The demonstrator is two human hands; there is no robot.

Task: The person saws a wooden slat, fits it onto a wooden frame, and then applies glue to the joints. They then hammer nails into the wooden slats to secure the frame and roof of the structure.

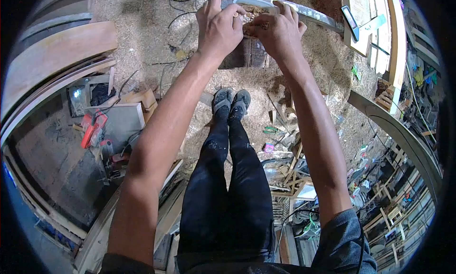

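Shavings (253, 11): over the bench (255, 56), between the hands.
Left hand (220, 27): curled at shavings, grip can't be told.
Right hand (281, 32): curled opposite, grip hidden.
Handling: light, level fingers should limit spilling.

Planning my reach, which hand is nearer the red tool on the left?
Left. In the picture, your left hand is above and right of the red tool; your right hand, farther right.
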